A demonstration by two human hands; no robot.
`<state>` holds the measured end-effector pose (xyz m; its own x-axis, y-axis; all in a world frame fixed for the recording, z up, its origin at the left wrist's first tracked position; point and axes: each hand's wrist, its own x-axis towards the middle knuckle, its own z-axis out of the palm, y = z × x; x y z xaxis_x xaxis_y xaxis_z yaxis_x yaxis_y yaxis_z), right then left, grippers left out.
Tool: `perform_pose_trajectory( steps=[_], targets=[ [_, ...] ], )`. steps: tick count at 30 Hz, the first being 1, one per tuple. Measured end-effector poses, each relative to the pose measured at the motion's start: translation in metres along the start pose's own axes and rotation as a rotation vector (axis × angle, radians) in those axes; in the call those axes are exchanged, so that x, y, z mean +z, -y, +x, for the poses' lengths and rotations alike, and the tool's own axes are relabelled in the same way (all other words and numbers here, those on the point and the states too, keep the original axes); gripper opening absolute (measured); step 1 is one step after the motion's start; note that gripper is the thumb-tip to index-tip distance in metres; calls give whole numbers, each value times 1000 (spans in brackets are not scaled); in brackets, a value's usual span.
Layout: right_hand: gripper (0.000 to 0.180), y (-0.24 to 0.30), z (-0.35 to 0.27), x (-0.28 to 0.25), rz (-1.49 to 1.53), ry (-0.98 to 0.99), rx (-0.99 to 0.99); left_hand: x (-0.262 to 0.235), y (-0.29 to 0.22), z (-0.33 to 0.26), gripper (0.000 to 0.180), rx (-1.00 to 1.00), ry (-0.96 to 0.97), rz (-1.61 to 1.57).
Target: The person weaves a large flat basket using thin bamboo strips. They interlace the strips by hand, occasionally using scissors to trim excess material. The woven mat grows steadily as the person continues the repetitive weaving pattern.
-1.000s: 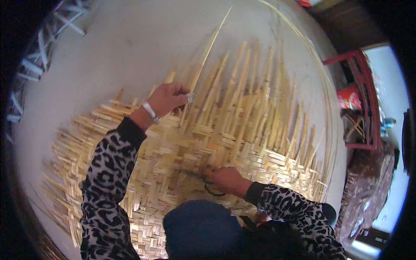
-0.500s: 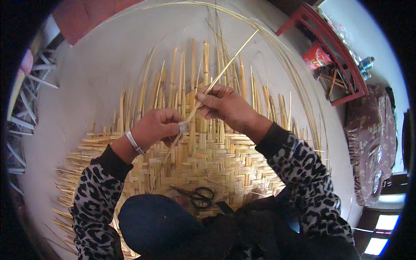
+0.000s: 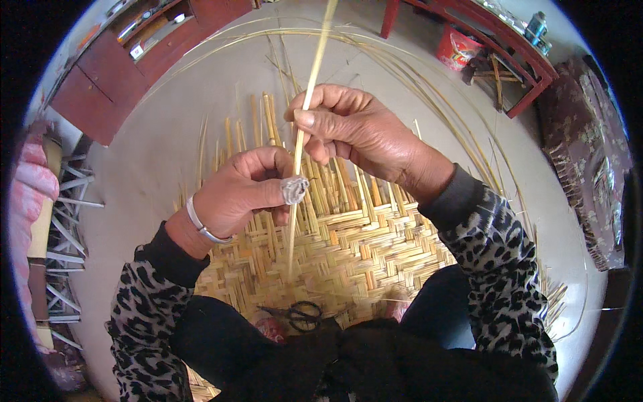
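A long, pale strip of split cane [image 3: 317, 63] runs almost upright between my two hands. My left hand [image 3: 248, 182], with a bracelet on its wrist and a wrapped thumb, pinches it near the lower part. Higher up, my right hand [image 3: 355, 127] grips the same strip between thumb and fingers. Below them spreads a woven cane mat [image 3: 355, 244], its unwoven strip ends [image 3: 271, 120] sticking out toward the far side. Black-handled scissors [image 3: 303, 316] lie on the mat close to my body, apart from both hands.
Long thin strips [image 3: 429, 84] curve across the pale floor beyond the mat. At the far left stands a red cabinet [image 3: 100, 100]; a red table [image 3: 529, 74] with a red bucket [image 3: 457, 48] is at the far right. Metal legs [image 3: 67, 244] line the left side.
The cane strip has swung from a slant to nearly upright. Both hands have come closer to view, and the view has shifted, showing more of the cabinet.
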<state>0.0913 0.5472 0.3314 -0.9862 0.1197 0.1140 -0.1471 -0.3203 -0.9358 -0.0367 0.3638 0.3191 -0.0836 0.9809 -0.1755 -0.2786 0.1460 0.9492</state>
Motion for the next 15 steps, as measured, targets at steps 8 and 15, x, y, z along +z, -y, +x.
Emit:
perform_pose_trajectory(
  steps=[8,15],
  targets=[
    [18,-24,-23,-53,-187,-175,143,13,31,49,13,-42,-218,420],
    [21,-55,-29,-68,-194,-364,272,8,72,68,14,173,-330,831]
  ],
)
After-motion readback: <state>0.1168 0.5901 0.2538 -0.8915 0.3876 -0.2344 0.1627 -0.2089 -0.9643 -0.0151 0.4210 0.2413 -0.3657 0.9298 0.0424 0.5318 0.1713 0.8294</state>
